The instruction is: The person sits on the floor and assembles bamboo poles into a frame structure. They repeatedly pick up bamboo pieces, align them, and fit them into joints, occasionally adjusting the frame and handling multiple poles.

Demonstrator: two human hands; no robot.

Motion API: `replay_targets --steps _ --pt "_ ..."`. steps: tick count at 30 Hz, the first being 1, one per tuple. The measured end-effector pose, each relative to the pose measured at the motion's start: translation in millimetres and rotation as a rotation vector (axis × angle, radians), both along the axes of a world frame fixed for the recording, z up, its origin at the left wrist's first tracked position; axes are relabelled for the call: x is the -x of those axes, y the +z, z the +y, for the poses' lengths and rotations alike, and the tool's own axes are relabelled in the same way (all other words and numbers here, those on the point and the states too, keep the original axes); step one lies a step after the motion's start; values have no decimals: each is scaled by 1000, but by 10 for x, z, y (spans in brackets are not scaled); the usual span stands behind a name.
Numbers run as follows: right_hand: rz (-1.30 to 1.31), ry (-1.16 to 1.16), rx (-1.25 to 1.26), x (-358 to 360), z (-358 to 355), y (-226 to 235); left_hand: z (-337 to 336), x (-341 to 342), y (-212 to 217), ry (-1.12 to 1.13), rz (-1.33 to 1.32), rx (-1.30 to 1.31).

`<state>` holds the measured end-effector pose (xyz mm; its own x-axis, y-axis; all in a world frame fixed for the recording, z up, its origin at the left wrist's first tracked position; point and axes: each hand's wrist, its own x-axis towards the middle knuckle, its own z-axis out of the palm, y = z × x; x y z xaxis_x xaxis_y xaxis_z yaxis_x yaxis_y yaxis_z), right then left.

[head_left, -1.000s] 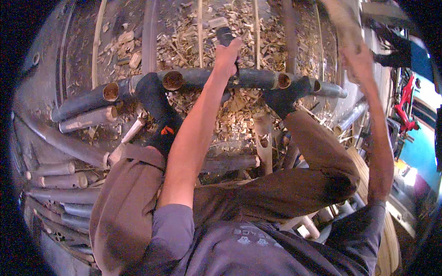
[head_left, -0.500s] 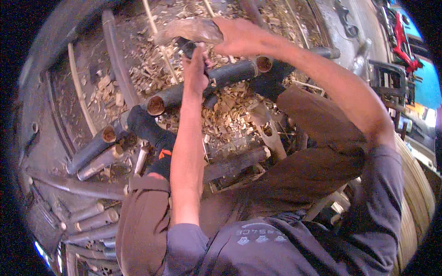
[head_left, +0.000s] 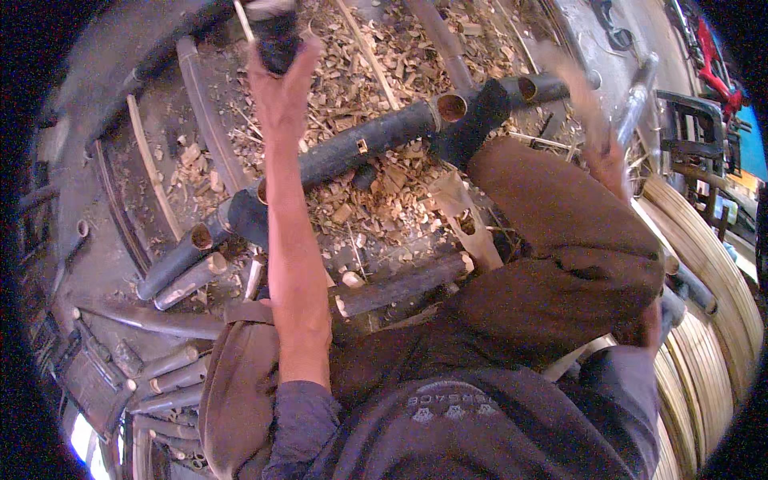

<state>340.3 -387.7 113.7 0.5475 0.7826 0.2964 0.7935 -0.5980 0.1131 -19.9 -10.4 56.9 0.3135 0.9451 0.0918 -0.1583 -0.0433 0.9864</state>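
My left hand (head_left: 280,80) reaches far forward and grips a short dark bamboo piece (head_left: 276,36) held upright near the top of the view. My right hand (head_left: 604,156) is blurred by motion beside my right knee and closes on a pale tool (head_left: 568,76) that smears upward from it. A long dark bamboo pole (head_left: 360,144) lies across the chip-strewn ground (head_left: 376,212). My two dark-socked feet rest on it, one (head_left: 468,120) near its open end and one (head_left: 244,216) lower left. My brown trousers fill the middle.
Cut bamboo sections (head_left: 180,268) lie at the left, with more stacked at the lower left (head_left: 160,368). A short log (head_left: 400,284) sits under my knees. Curved pale bamboo strips (head_left: 704,312) run along the right. A red machine (head_left: 712,56) stands at the top right.
My left hand has carried the dark piece up and away from the pole. My right hand with the pale tool swung from above that piece down to the right. The view tilted.
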Motion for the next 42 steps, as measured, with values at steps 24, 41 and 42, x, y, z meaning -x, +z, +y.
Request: replay_targets --steps 24,41,42 --pt "447 734 -393 1596 3023 1239 -602 -46 -1178 168 -629 626" --pt "551 731 412 2456 3789 48 -475 13 -1321 140 -429 712" --pt "499 725 524 2480 3733 68 -475 8 -1322 133 -450 743"
